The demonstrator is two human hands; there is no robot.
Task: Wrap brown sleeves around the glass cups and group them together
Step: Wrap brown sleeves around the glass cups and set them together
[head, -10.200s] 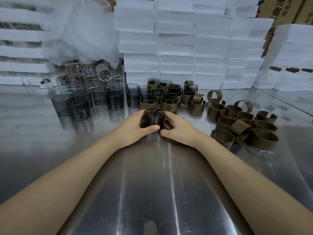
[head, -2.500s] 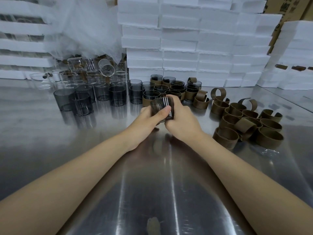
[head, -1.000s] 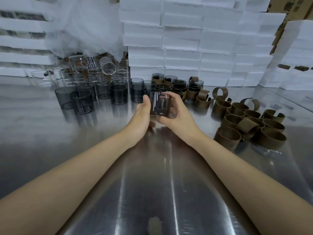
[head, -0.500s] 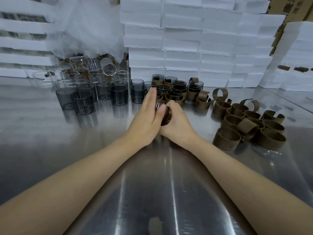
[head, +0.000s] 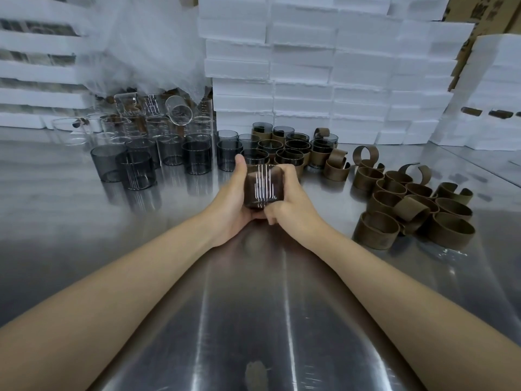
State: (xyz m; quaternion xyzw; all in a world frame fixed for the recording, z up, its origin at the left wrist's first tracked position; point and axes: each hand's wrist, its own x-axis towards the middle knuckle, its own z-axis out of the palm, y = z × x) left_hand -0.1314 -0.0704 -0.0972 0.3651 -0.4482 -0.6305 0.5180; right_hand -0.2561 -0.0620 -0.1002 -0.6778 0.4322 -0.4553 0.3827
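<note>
Between left hand (head: pixel 234 206), right hand (head: pixel 294 211): glass cup (head: pixel 263 187), fingers (head: pixel 288 173) wrapping sides.

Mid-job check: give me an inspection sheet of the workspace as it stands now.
Surface: shiny metal table, reflective.
Job's things: held cup, sleeve state blurred; bare smoky cups left; sleeved cups beyond the hands; loose brown sleeves right.
Clutter: clear glasses, one tipped, at back left.
Grippers: left hand and right hand both grip the held cup.
Cables: nothing seen.
Surroundings: white foam boxes stacked behind; plastic sheeting; cardboard.

Cups (head: pixel 194 158) and sleeves (head: pixel 451 230) on steel table (head: pixel 253 320)
</note>
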